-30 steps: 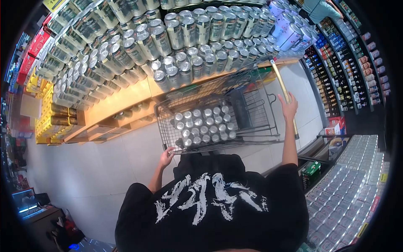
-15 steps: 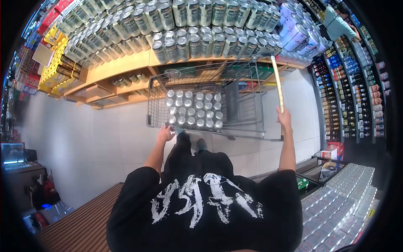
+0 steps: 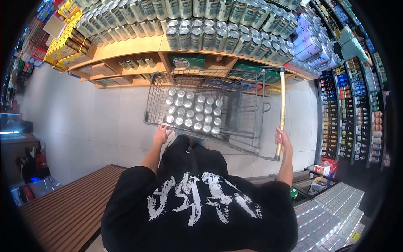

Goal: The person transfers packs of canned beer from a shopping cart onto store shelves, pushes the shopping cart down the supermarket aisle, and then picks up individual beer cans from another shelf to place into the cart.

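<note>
A wire shopping cart (image 3: pixel 245 145) stands crosswise in front of me, its basket to the left. Several silver-topped cans (image 3: pixel 189 113) sit in rows inside the basket. My left hand (image 3: pixel 162 134) is at the near rim of the basket, close to its front corner; its fingers are partly spread, with the thumb side toward the rim. At the right, my right hand (image 3: pixel 283 139) is curled around the lower end of the gold push handle (image 3: pixel 282 96).
Beyond the cart is a wooden shelf (image 3: pixel 130 47) stacked with tall cans (image 3: pixel 208 38). Yellow cases (image 3: pixel 67 48) stand at its left end. Bottle shelves (image 3: pixel 346 113) and a person in a light shirt (image 3: pixel 351 44) are at right. A slatted brown surface (image 3: pixel 71 201) lies lower left.
The cart has turned relative to me, its handle end now nearer. My right hand has moved down in view with the handle. The slatted surface has come into view since the earliest frame.
</note>
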The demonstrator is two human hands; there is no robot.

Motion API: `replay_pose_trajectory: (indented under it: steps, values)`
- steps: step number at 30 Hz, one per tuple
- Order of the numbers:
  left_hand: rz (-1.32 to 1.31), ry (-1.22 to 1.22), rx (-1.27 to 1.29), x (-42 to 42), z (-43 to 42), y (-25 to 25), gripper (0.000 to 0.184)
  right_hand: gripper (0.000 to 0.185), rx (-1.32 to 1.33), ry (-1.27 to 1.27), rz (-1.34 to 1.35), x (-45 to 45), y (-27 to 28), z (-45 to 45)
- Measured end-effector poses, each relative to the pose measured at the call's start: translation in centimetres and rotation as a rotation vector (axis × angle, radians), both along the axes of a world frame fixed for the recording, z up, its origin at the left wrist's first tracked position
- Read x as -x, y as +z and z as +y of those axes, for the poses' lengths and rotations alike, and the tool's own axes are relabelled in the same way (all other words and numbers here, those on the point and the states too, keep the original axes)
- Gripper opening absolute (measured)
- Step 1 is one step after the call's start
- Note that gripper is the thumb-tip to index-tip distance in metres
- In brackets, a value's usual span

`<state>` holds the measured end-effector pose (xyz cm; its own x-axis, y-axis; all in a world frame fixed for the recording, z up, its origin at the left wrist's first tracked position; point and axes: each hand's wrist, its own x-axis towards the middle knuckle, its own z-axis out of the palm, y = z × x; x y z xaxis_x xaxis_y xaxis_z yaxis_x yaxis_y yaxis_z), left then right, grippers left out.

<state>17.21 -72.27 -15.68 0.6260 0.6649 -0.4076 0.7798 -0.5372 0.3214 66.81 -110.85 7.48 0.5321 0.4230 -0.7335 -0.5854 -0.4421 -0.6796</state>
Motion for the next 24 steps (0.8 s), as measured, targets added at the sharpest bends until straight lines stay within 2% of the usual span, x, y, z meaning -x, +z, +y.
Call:
replay_pose_trajectory:
  steps: [12, 15, 18, 21, 24]
  values:
    - [0.064, 0.164, 0.18, 5.3, 0.2, 0.5, 0.055, 0.03, 0.036, 0.033, -0.037, 4.2, -0.9, 1.8]
    - [0.02, 0.183, 0.147, 7.2, 0.6, 0.0, 0.057, 0.03, 0.066, 0.041, -0.054, 5.4, -0.9, 3.0]
    - [0.093, 0.134, 0.177, 8.9, 2.1, -0.2, 0.068, 0.031, 0.157, 0.038, -0.13, 6.3, -1.8, 4.0]
    - [0.083, 0.118, 0.318, 10.8, 4.7, -0.8, 0.078, 0.031, 0.252, 0.039, -0.295, 7.8, -2.1, 5.7]
    - [0.083, 0.217, 0.207, 12.0, 6.2, 0.2, 0.081, 0.027, 0.309, 0.011, -0.358, 8.9, -3.1, 6.9]
